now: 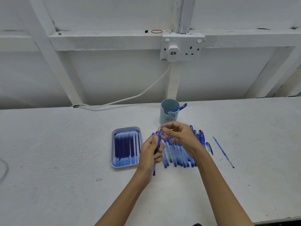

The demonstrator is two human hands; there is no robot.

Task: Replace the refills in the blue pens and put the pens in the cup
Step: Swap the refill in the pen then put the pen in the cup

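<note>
The left hand (149,152) has its grip curled around a blue plastic pen (158,140), held above the white tabletop (65,144). The right hand (180,136) pinches the pointed front end of this pen. I judge the tip is being screwed on or off, but I cannot tell which. The next move needs a straight, gentle turn. One other pen (181,107) leans in the pale blue plastic cup (168,114), and dark refills lie in the grey tray (113,162).
</note>
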